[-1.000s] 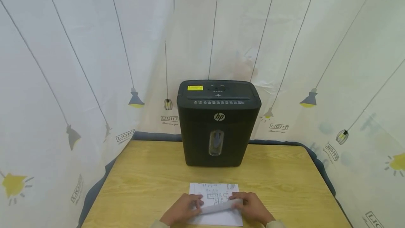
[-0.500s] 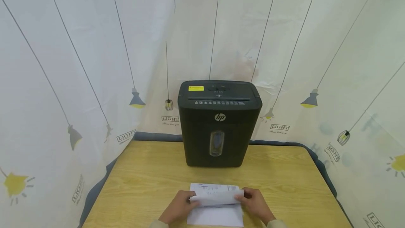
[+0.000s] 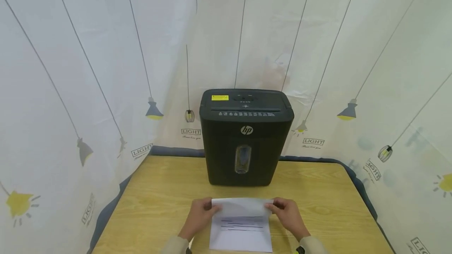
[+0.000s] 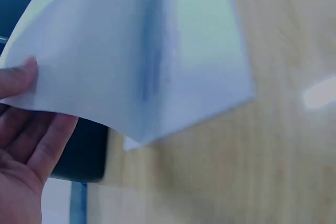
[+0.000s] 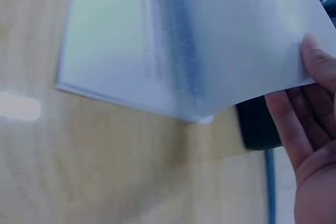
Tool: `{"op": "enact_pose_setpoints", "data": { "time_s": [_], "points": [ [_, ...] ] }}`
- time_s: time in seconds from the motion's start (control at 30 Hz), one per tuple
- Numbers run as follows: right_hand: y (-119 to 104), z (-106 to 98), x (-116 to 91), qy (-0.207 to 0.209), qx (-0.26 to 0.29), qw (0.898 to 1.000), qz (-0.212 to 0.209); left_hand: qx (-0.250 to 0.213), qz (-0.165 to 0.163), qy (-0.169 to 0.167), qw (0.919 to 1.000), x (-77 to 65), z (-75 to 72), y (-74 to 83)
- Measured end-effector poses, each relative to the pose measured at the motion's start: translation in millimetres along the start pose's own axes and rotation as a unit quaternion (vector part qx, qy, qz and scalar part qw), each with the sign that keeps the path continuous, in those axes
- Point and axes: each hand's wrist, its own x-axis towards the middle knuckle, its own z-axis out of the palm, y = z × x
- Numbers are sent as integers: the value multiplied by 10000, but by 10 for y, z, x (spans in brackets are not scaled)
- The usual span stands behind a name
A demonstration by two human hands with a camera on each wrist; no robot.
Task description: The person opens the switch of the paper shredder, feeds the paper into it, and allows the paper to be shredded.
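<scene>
Both hands hold a white sheet of paper (image 3: 242, 207) by its two sides. The left hand (image 3: 200, 216) pinches the left edge, thumb on the near face and fingers behind, as the left wrist view also shows on the sheet (image 4: 89, 51). At the right edge the right hand (image 3: 287, 214) pinches in the same way, its thumb (image 5: 317, 61) pressed on the paper. The sheet's far part is raised and tilted. Below it lies a stack of paper (image 3: 241, 241) on the table, its top sheet bearing printed lines; the raised sheet hides the stack's far part.
A black HP paper shredder (image 3: 226, 156) stands upright beyond the paper, its feed slot (image 3: 245, 109) on top and a clear window in front. The wooden table (image 3: 159, 207) extends to either side. Behind hangs a white cloth (image 3: 219, 30) printed with lamps.
The sheet, earlier bent low over the stack, is now raised and nearer the shredder. Both hands have moved forward with it, and printed lines now show on the paper below.
</scene>
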Motion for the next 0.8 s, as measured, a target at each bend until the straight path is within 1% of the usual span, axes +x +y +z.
{"op": "enact_pose_setpoints", "data": {
  "time_s": [0.1,0.23,0.4,0.53,0.6,0.7,0.8],
  "points": [
    [-111,-36,40,186,-56,9996,-188,-121,-116,154,9997,75,-28,89],
    [-255,-77,100,375,-197,9986,-326,-178,-236,194,9994,185,-100,210],
    [-418,-142,195,359,-329,9982,-357,-234,-352,190,9989,330,-192,337],
    [-539,-216,271,328,-354,9985,-272,-218,-315,149,9992,441,-251,427],
    [-610,-249,304,334,-296,9986,-292,-181,-272,185,9993,493,-279,476],
    [-722,-289,345,321,-211,9989,-274,-201,-235,325,9990,569,-322,548],
    [-840,-337,375,287,-136,9991,-282,-162,-102,513,9985,645,-371,636]
  ]
}}
